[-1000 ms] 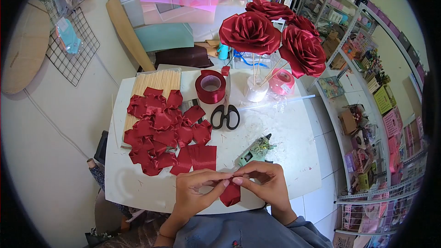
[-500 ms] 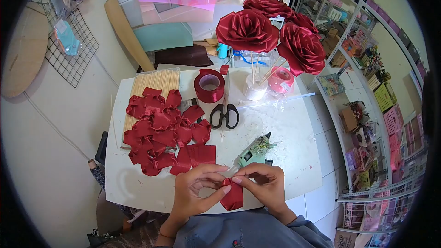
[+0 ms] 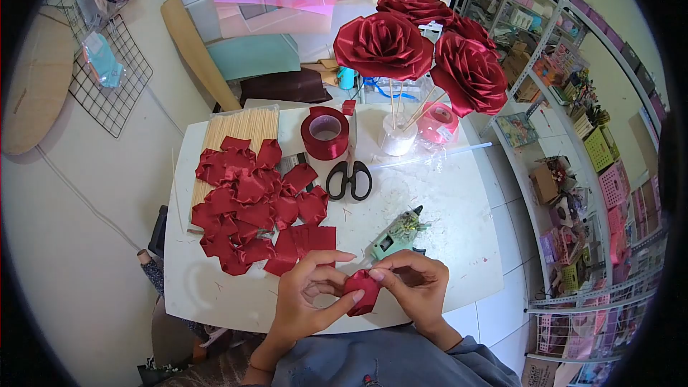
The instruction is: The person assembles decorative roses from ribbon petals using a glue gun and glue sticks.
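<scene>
Between my two hands, near the table's front edge, is a dark red satin ribbon petal. My left hand grips its left side, with the thumb laid across the satin. The fingertips of my right hand pinch its upper right corner. Just beyond my hands lies a mint-green glue gun, its front part covered in glue strings. Flat cut pieces of red ribbon lie beyond my left hand, beside a heap of shaped red petals.
Black-handled scissors and a roll of red ribbon lie mid-table. Wooden sticks are partly under the petals. Large red ribbon roses stand on sticks in a white pot, near a pink roll. Shelves line the right.
The petal has been raised and turned slightly between my hands. My right hand has shifted a little to the right, still pinching the corner.
</scene>
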{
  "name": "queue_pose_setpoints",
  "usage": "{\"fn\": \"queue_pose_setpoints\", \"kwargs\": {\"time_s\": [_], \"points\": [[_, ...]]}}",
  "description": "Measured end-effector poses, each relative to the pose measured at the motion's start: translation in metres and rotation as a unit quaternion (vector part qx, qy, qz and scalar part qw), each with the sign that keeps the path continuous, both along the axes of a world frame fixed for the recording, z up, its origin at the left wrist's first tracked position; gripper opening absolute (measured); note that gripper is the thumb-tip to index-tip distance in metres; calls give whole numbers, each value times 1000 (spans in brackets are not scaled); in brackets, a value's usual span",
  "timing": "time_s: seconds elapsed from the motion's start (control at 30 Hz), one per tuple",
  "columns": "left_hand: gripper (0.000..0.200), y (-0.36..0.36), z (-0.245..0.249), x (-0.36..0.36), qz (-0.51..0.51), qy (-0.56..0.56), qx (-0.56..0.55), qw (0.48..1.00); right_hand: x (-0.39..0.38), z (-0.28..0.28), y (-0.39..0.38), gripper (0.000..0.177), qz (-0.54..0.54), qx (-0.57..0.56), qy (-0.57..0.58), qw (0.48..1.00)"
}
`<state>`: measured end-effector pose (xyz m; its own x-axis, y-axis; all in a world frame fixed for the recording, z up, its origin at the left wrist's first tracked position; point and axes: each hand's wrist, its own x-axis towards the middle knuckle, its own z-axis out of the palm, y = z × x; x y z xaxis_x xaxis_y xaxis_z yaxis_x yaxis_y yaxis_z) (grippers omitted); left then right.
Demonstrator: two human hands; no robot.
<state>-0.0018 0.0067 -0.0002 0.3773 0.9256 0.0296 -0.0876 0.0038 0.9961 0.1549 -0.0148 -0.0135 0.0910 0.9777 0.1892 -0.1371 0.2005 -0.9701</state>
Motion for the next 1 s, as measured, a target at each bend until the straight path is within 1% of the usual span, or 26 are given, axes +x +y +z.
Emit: {"fn": "queue_pose_setpoints", "kwargs": {"time_s": [0.07,0.13,0.17,0.23,0.27,0.33,0.47,0.53,0.57,0.63,0.7,0.73,0.83,0.87,0.9,0.93,0.97,1.0], "points": [[42,0,0,0,1,-5,-1,1000,2,-1,0,13,3,-2,3,1000],[42,0,0,0,2,-10,-11,1000,5,3,-1,15,33,-44,31,998],[42,0,0,0,1,-10,-11,1000,6,5,-1,15,33,-44,30,998],[42,0,0,-1,-2,-27,-24,999,8,8,1,20,93,-82,75,989],[42,0,1,-1,-2,-27,-23,999,9,6,1,20,93,-82,75,989],[42,1,1,-1,3,-20,-27,999,12,-1,2,30,132,-72,71,986],[42,1,2,-2,-1,-21,-39,999,15,0,2,34,135,-101,95,981],[42,1,1,-3,6,-24,-31,999,20,4,3,33,92,-82,79,989],[42,1,2,-4,7,-24,-31,999,24,5,4,33,93,-82,78,989],[42,1,4,-6,17,-19,-22,999,35,4,4,31,-24,-24,56,998],[41,2,4,-6,22,-23,-29,999,50,5,1,32,-108,-3,-55,993],[41,2,3,-6,25,-27,-35,999,52,9,-3,34,-128,-39,-45,990],[41,4,-2,-5,10,-39,-39,998,45,11,-7,32,-128,-45,-53,989],[41,3,-2,-4,10,-38,-39,998,34,15,-6,28,-125,-37,-50,990],[41,3,-2,-3,3,-41,-43,998,32,12,-6,18,-94,-23,-33,995],[42,2,-2,-3,-3,-43,-46,998,20,13,-3,12,-89,-23,-29,995],[42,2,-1,-3,-2,-41,-46,998,11,13,0,8,-84,-22,-24,996],[42,2,-1,-3,-13,-43,-48,998,13,12,0,8,-84,-22,-24,996]]}}
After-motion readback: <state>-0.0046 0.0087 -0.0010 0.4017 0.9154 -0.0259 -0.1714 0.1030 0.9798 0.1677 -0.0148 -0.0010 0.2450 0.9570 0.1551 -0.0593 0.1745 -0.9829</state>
